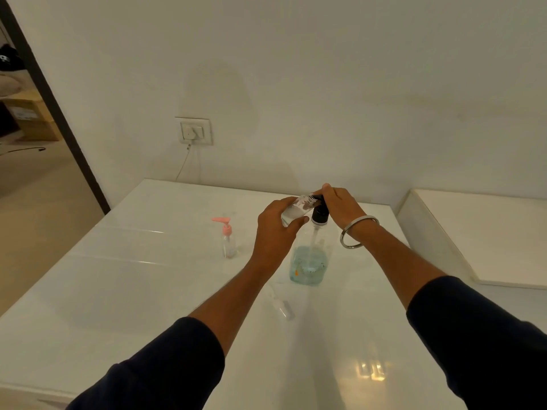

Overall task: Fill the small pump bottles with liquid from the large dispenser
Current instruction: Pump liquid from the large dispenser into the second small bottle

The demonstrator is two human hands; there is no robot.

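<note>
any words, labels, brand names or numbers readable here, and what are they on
None can be read.
Large dispenser: dark and orange specks on the front, too blurred to read.
Small bottle gripped by the left hand: white marks, unreadable.
Pink pump bottle: no visible label.
Box through the doorway: a pale label, too small to read.

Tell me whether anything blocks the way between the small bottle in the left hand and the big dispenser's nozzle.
Nothing visible does. The left hand holds the small clear bottle tilted, its mouth right at the black pump head of the large dispenser, on which the right hand rests. The pink pump bottle stands well off to the left.
</note>
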